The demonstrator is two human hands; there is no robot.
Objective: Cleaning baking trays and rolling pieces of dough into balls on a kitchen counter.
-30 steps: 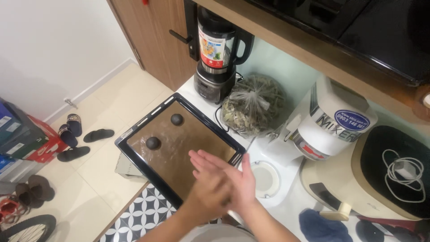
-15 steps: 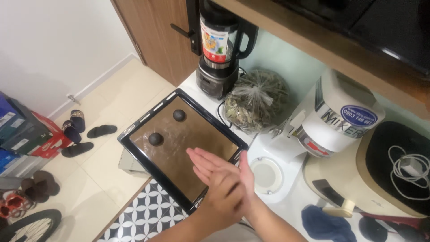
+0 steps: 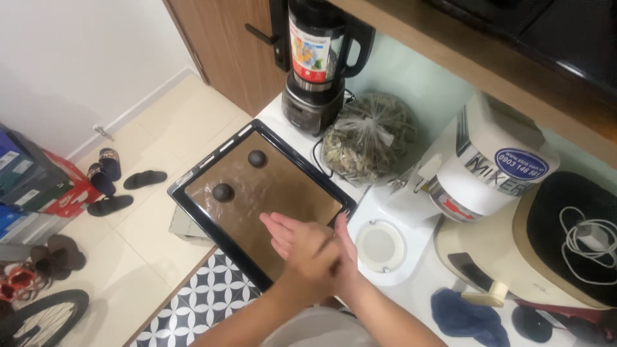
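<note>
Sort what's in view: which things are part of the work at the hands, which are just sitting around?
In use:
- left hand and right hand, pressed palm to palm; nothing visible between them
- baking tray with brown liner
- two dark balls on the liner

Lying about:
- blender
- bag of dried leaves
- stand mixer
- blue cloth
- sandals on floor

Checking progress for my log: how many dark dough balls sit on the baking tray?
2: one ball near the tray's far end, another nearer its left edge. The pressed-together hands may hide another.

Home kitchen, blender (image 3: pixel 319 61), stand mixer (image 3: pixel 488 173), baking tray (image 3: pixel 193 193)
</note>
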